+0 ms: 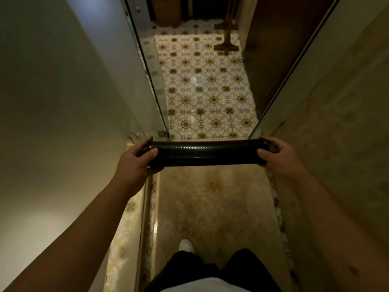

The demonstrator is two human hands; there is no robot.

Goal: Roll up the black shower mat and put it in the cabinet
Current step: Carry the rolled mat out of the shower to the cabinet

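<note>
Over shower floor (212,199), rolled mat (207,153) (horizontal) spans left hand (137,160) to right hand (281,155).

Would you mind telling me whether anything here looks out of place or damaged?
Nothing stands out: the rolled black shower mat is level between the left hand and right hand; the beige shower floor looks only mottled.

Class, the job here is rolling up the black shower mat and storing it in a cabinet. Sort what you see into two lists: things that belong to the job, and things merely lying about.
Belongs to the job:
rolled black mat
left hand, gripping one end
right hand, gripping the other end

Just lying about:
wooden-handled floor tool on the patterned tiles
glass shower door
white shoe
</note>
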